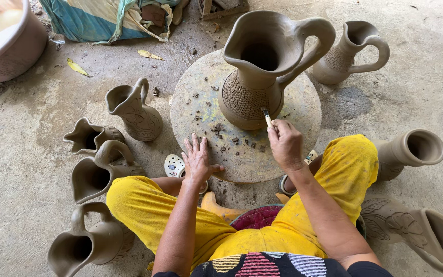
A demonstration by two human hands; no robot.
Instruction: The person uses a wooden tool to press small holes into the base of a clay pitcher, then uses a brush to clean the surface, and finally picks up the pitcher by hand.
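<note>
Right hand [285, 144] pinches tool [266, 117], tip up-left against the upright jug's [262, 72] base, just ahead. Left hand [197, 160] flat, fingers spread, on wheel [190, 110], farther off.

Big jug [262, 66] on wheel [303, 123]; 4 jugs left [129, 110], 3 right [347, 51].

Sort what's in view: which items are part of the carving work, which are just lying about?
In use:
- large clay jug on the round turntable
- small carving tool, held by the right hand against the jug's patterned belly
- left hand, flat on the turntable

Lying about:
- other clay jugs, e.g. and
- pink basin
- cloth bundle
</note>
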